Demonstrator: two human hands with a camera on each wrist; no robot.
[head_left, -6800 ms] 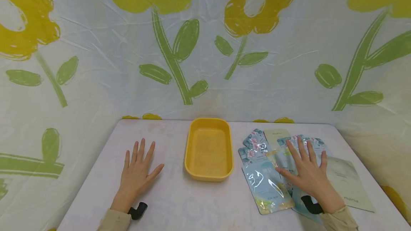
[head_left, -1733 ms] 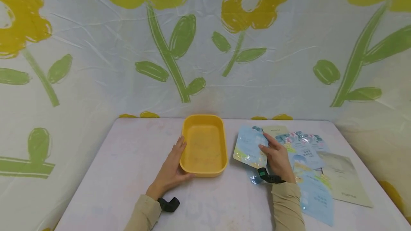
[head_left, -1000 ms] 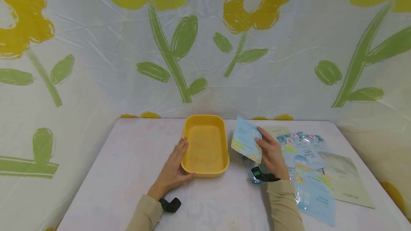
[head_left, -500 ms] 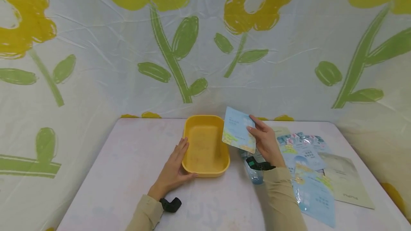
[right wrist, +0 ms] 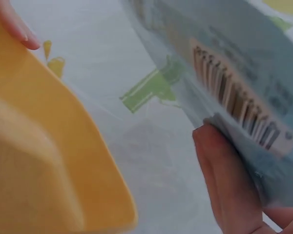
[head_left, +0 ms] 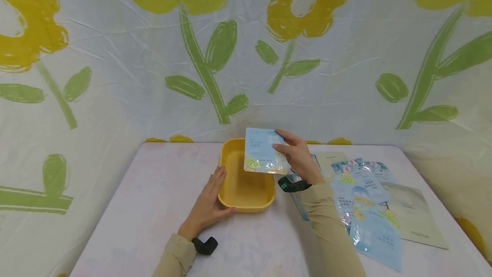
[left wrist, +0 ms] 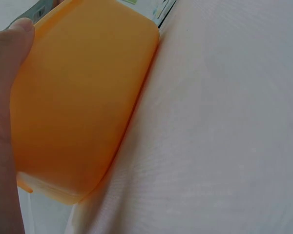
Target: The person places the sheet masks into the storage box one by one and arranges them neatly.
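Note:
A light blue flat packet (head_left: 259,148) is pinched at its right edge between the thumb and fingers of my right hand (head_left: 303,159). It is held up over the far right part of a yellow plastic tray (head_left: 247,202), overlapping it in the head view. The right wrist view shows the barcode on the packet's back (right wrist: 234,97), with fingers behind it. My left hand (head_left: 205,204) holds the tray's near left corner, fingers along the left rim and thumb along the near side. In the left wrist view the thumb (left wrist: 14,44) lies against the tray's wall (left wrist: 83,97).
Right of the tray several packets overlap on the white table (head_left: 130,208): light blue ones (head_left: 378,234), floral ones (head_left: 359,166) and pale green ones (head_left: 415,213). My right forearm partly covers some. A flower-print cloth (head_left: 246,110) hangs behind the table.
My right hand has lifted the light blue packet from the packets on the right and carried it left over the tray. Earlier, my left hand moved from the table to the tray and stays there.

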